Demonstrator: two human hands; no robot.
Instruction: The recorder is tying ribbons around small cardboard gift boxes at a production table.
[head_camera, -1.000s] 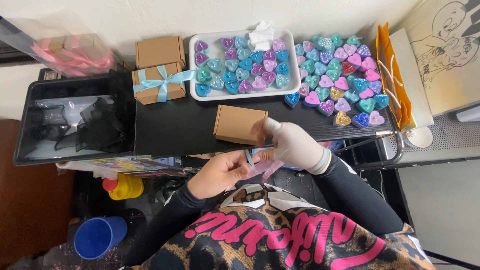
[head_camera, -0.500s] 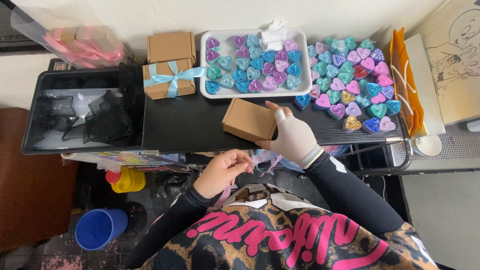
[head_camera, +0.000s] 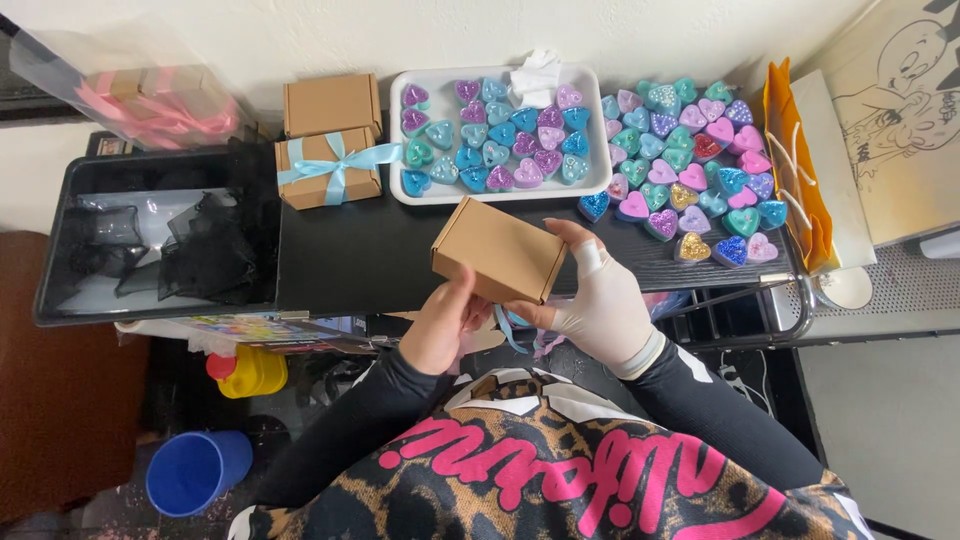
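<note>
Black tabletop (head_camera: 360, 255) fills the middle, w/ a white rectangular tray of glittery heart shapes (head_camera: 598, 130) at 12 o'clock and a tan box tied w/ pale blue ribbon (head_camera: 329, 168) at 10. The small plain brown cardboard box (head_camera: 498, 250) is held above the table's near edge, tilted, long axis running 10 to 4. Right hand (head_camera: 598, 298), white-gloved, has fingers clamped on its 4 o'clock end; left hand (head_camera: 445, 325) pinches the near edge from 7, both about equally close.

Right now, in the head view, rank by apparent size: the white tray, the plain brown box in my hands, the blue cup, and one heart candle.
1. white tray
2. plain brown box, held nearer the camera, so unsure
3. blue cup
4. heart candle
</note>
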